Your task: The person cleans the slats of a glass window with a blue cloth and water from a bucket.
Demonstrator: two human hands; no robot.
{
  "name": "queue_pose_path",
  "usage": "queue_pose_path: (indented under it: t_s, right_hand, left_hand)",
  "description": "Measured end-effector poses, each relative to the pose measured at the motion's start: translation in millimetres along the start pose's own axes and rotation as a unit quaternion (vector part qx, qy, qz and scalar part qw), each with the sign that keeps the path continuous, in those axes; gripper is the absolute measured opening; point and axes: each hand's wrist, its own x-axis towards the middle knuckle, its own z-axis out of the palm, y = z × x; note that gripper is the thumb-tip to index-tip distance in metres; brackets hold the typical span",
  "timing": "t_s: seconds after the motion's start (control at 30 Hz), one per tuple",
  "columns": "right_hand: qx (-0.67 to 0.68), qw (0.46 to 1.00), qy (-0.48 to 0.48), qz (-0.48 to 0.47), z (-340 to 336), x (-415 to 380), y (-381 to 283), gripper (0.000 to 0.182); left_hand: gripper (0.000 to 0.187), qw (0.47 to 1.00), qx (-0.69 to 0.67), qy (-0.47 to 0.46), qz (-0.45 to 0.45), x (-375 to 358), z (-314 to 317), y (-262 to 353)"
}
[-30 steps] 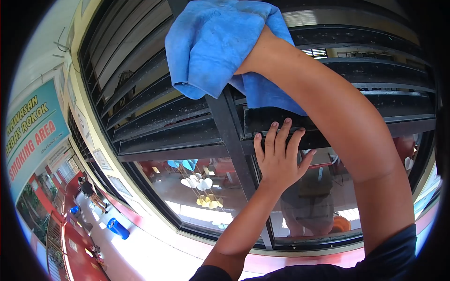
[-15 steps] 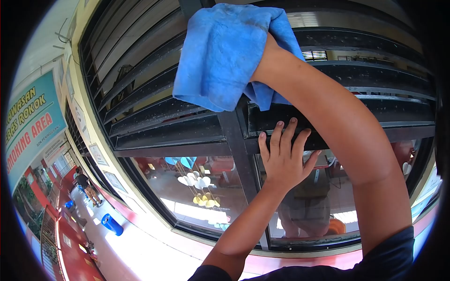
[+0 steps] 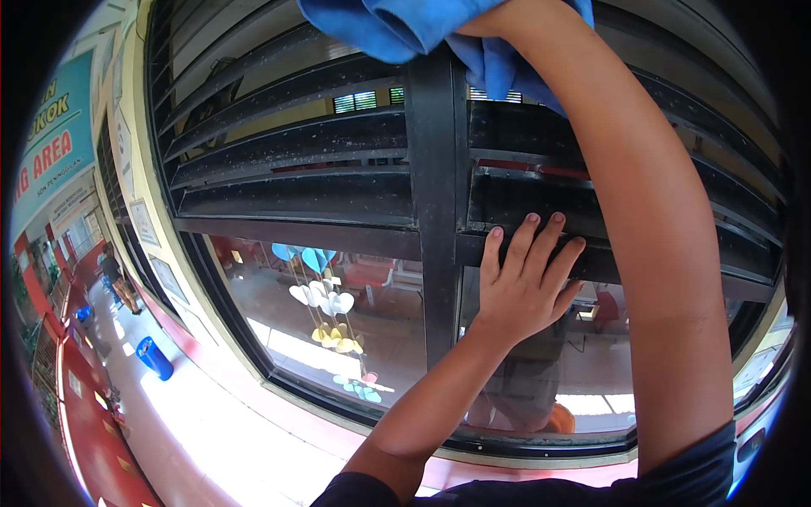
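Two bare hands up by a black upright window post. Left hand is just right of the post, fingers spread across the black horizontal frame bar, not gripping. Right hand is up at the post's top, mostly hidden by a crumpled blue cloth draped across there, so can't tell if it's clenched.

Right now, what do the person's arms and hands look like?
Both arms have short, dark sleeves and are bare below them. The left hand wears no glove, and no watch shows on its wrist. I can't make out the right hand.
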Motion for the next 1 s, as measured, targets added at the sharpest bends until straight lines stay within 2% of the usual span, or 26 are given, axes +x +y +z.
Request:
queue_pose_path:
  t_s: [0.03,0.1,0.17,0.3,0.43,0.5,0.57,0.63,0.67,0.7,0.73,0.8,0.87,1.0]
  right_hand:
    - [-0.002,1.000,-0.001,-0.017,1.3,-9.6,-2.6,0.035]
    - [-0.030,0.997,-0.043,0.053,-8.7,-33.6,-29.4,0.038]
    - [0.057,0.953,-0.230,0.191,-63.0,-46.5,-69.9,0.034]
    - [0.096,0.984,-0.103,0.110,-32.9,-117.3,-95.0,0.034]
    - [0.183,0.978,-0.061,0.075,-25.0,-167.9,-111.6,0.033]
    - [0.219,0.972,-0.054,0.069,-23.4,-182.8,-111.2,0.033]
    - [0.247,0.966,-0.047,0.064,-21.3,-192.4,-105.9,0.033]
    - [0.271,0.959,-0.041,0.071,-16.3,-198.4,-97.3,0.032]
    - [0.282,0.955,-0.040,0.079,-12.5,-201.6,-93.1,0.032]
    - [0.295,0.951,-0.038,0.088,-9.7,-205.8,-92.5,0.032]
    - [0.311,0.945,-0.037,0.097,-5.0,-210.0,-94.8,0.032]
    - [0.351,0.929,-0.037,0.114,-5.8,-222.4,-108.3,0.032]
    - [0.398,0.906,-0.048,0.139,-9.0,-242.7,-132.5,0.032]
    - [0.461,0.864,-0.073,0.188,-40.5,-288.5,-164.6,0.031]
  left_hand:
    - [0.048,1.000,-0.001,0.000,-0.003,1.1,0.2,-0.3]
    - [0.047,1.000,-0.007,-0.005,-0.008,1.0,-1.3,1.5]
    - [0.049,1.000,-0.006,0.006,-0.015,2.0,-2.2,4.0]
    - [0.054,0.998,-0.037,-0.043,-0.036,-11.5,9.7,2.2]
    - [0.061,0.990,-0.096,-0.095,-0.042,-10.9,7.8,5.6]
    - [0.065,0.937,-0.178,-0.264,-0.142,-24.8,0.2,5.4]
    - [0.066,0.958,-0.175,-0.225,-0.018,-77.8,-6.7,0.7]
    - [0.056,0.987,-0.100,-0.099,0.075,-53.5,-47.8,7.4]
    - [0.048,0.966,-0.236,-0.066,-0.083,-66.3,-46.1,6.4]
    - [0.047,0.908,-0.343,-0.050,-0.235,-70.0,-47.0,5.1]
    - [0.046,0.808,-0.444,-0.070,-0.380,-70.7,-46.6,3.1]
    - [0.045,0.630,-0.560,-0.115,-0.525,-65.8,-46.1,-4.0]
    - [0.043,0.565,-0.588,-0.142,-0.561,-69.4,-53.7,-8.3]
    - [0.039,0.532,-0.596,-0.168,-0.578,-80.0,-75.6,-8.6]
